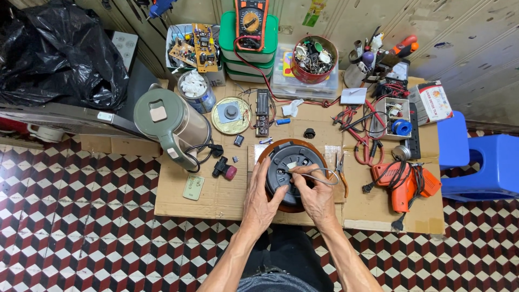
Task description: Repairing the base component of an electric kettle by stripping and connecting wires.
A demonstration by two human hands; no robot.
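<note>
A round appliance base [292, 162], black underside up with a brown rim, lies on a sheet of cardboard [216, 194] on the floor. My left hand [262, 197] grips its left edge with the thumb on the black plate. My right hand [314, 194] rests on its right side and pinches a thin grey wire [324, 172] that loops out from the middle of the plate. A white tab shows at the plate's centre.
A green kettle [173, 121] stands left. An orange glue gun [403, 184], pliers [341, 170], a multimeter [251, 21], circuit boards [195, 46], a red tin of parts [313, 59] and a blue stool [478, 162] surround the cardboard. A black bag [54, 48] sits far left.
</note>
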